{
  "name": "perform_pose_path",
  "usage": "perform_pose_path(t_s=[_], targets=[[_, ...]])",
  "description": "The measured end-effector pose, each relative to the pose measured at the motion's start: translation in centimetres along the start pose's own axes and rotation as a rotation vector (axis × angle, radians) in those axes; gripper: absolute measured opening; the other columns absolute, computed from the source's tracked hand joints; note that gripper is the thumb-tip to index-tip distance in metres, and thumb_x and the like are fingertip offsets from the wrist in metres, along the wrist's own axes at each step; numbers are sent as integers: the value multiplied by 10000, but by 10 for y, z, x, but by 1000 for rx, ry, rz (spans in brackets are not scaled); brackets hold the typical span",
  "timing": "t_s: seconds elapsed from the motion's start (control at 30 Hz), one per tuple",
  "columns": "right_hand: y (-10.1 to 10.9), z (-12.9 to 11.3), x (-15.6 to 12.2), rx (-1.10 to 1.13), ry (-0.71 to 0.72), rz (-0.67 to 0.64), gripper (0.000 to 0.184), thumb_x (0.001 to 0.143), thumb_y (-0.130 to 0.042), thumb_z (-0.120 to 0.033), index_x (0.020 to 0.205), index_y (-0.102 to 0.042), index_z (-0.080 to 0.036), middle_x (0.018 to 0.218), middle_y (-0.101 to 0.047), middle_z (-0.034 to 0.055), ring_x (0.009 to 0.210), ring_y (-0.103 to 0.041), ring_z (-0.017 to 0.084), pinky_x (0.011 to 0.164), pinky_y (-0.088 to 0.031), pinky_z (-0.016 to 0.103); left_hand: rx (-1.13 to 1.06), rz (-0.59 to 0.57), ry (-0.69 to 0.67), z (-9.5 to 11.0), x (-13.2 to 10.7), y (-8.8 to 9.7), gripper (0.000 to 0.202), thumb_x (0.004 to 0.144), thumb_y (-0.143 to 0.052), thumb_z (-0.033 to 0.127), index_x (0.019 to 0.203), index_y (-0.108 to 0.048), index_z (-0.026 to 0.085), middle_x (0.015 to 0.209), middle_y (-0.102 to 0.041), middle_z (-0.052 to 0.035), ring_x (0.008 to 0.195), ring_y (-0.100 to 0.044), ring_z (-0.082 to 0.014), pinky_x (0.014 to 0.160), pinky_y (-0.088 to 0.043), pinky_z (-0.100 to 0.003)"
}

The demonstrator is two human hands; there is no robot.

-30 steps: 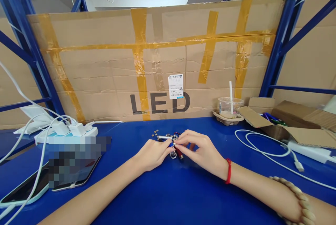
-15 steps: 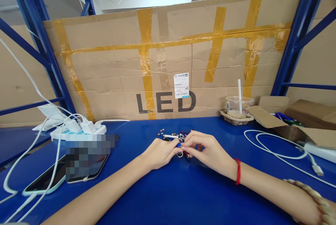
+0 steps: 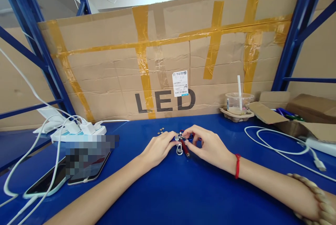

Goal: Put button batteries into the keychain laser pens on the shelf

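My left hand (image 3: 156, 148) and my right hand (image 3: 207, 144) meet over a small cluster of keychain pen lights on the blue table (image 3: 173, 190). A red pen light (image 3: 185, 148) with a metal clip (image 3: 179, 149) lies between the fingertips. Both hands pinch at small parts of the cluster where they touch. What exactly each fingertip grips is too small to name. Several tiny button cells (image 3: 161, 131) lie just behind my left hand. A red string circles my right wrist.
A taped cardboard sheet marked LED (image 3: 168, 64) stands behind. Left: a power strip with chargers (image 3: 78, 130), white cables, two phones (image 3: 86, 169). Right: a plastic cup with straw (image 3: 238, 103), open cardboard boxes (image 3: 296, 120), a white cable loop (image 3: 278, 144).
Both hands have shifted slightly away from me over the cluster. The silver pen light seen behind my left fingers is now covered. The view has tilted a little.
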State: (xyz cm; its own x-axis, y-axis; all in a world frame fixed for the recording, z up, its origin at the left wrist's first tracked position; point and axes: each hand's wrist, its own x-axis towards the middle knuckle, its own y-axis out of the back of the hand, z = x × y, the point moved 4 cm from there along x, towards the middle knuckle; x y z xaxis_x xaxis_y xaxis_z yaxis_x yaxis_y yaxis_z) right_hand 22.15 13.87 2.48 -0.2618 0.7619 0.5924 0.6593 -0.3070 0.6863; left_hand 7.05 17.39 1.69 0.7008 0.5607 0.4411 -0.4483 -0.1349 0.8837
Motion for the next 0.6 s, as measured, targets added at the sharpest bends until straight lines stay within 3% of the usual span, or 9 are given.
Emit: perform_pose_path(t_s=[0.13, 0.33, 0.47, 0.6], targets=[[-3, 13, 1, -122, -51, -52, 223, 770, -441, -167, 878, -599, -281, 906, -554, -44, 550, -499, 39, 512, -358, 184, -60, 40, -22, -1, 1, 2, 236, 911, -256, 338, 888, -439, 191, 885, -537, -1, 825, -492, -122, 745, -384, -237], [-8, 22, 1, -201, -146, -150, 209, 747, -491, -255, 884, -637, -314, 936, -552, -26, 559, -513, 60, 502, -357, 198, -10, 64, -111, 5, 2, 4, 231, 909, -267, 310, 844, -438, 169, 845, -509, -16, 782, -454, -125, 709, -380, -245], [-8, 19, 0, -231, -145, -190, 203, 765, -470, -292, 850, -653, -315, 912, -567, -19, 613, -537, 93, 526, -374, 217, 74, 56, -167, 8, 2, 4, 212, 908, -273, 281, 871, -445, 162, 861, -504, -23, 778, -450, -124, 699, -386, -244], [-8, 19, 0, -239, -162, -210, 216, 772, -463, -335, 843, -662, -288, 927, -581, -1, 667, -558, 123, 526, -392, 220, 235, 14, -316, 16, 1, 2, 218, 904, -282, 268, 875, -461, 147, 877, -519, -35, 804, -463, -137, 722, -393, -250]])
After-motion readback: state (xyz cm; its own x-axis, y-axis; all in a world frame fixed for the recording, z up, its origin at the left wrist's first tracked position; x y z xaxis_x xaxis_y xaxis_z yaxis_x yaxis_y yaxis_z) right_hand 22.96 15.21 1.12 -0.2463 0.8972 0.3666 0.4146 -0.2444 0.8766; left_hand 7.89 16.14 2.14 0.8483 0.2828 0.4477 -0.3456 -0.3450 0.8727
